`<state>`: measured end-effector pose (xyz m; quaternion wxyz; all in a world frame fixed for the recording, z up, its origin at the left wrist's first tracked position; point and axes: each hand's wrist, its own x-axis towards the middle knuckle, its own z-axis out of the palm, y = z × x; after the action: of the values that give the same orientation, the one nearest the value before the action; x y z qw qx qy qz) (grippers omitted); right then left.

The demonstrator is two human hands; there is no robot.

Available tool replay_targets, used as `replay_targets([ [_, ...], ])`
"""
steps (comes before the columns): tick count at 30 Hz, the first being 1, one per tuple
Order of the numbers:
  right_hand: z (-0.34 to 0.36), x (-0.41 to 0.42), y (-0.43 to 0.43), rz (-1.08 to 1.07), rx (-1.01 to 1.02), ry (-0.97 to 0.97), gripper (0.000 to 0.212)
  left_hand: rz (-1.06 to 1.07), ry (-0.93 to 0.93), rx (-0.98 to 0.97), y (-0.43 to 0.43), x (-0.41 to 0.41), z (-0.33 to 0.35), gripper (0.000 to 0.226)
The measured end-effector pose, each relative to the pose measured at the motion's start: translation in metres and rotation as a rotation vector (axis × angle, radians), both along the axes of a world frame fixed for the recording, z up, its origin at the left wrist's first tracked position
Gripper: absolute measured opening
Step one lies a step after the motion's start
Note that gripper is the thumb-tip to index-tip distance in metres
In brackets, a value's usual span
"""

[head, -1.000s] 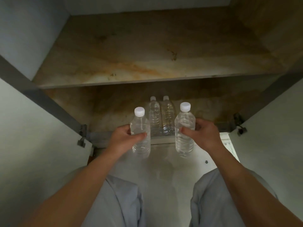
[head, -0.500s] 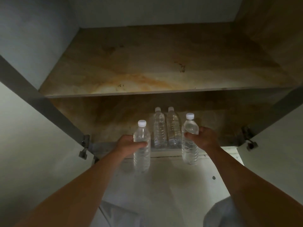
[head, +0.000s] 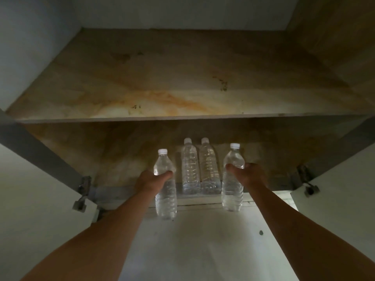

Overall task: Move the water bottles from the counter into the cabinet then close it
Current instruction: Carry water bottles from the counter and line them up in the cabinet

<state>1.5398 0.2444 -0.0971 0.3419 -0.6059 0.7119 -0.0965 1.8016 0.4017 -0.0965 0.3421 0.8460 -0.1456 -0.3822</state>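
I look up into an open wall cabinet (head: 182, 118). My left hand (head: 151, 178) grips a clear water bottle (head: 165, 197) with a white cap around its upper body. My right hand (head: 246, 174) grips a second clear bottle (head: 232, 191) the same way. Both bottles are upright, raised in front of the cabinet's lower shelf edge (head: 125, 194). Two more clear bottles (head: 189, 171) (head: 209, 171) stand side by side on that lower shelf, between the two held ones and further in.
The left door (head: 30, 199) and right door (head: 341, 203) hang open at either side, with metal hinges (head: 82, 189) (head: 304, 179) at the shelf corners. A stained upper shelf (head: 162, 94) lies above. A white wall (head: 203, 240) runs below the cabinet.
Both arms have stretched up and forward, carrying the two bottles closer to the lower shelf. My view has tilted upward, so my lap has dropped out of sight.
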Motion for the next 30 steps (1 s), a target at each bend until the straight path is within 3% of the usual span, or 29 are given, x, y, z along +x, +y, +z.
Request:
replay_targets([
  [3,-0.008,0.005,-0.006,-0.012,0.025,-0.025,0.072,-0.002,-0.041,0.002,-0.01,-0.005,-0.013,0.055],
  [10,-0.025,0.017,0.002,-0.004,0.028,0.023,0.065,0.022,-0.13,0.045,-0.022,-0.008,-0.03,0.075],
  [13,-0.039,0.016,0.008,0.036,0.076,0.011,0.062,-0.053,-0.157,0.043,-0.027,-0.011,-0.033,0.06],
  [16,-0.041,0.013,0.017,0.069,0.079,-0.078,0.044,-0.118,-0.119,-0.027,-0.026,-0.014,-0.035,0.04],
  [25,-0.032,-0.021,0.065,0.194,-0.032,-0.017,0.037,-0.189,-0.093,-0.058,0.016,-0.032,-0.036,0.051],
  [30,-0.041,-0.014,0.051,0.182,-0.039,-0.02,0.033,-0.075,-0.094,-0.097,0.008,-0.034,-0.047,0.031],
])
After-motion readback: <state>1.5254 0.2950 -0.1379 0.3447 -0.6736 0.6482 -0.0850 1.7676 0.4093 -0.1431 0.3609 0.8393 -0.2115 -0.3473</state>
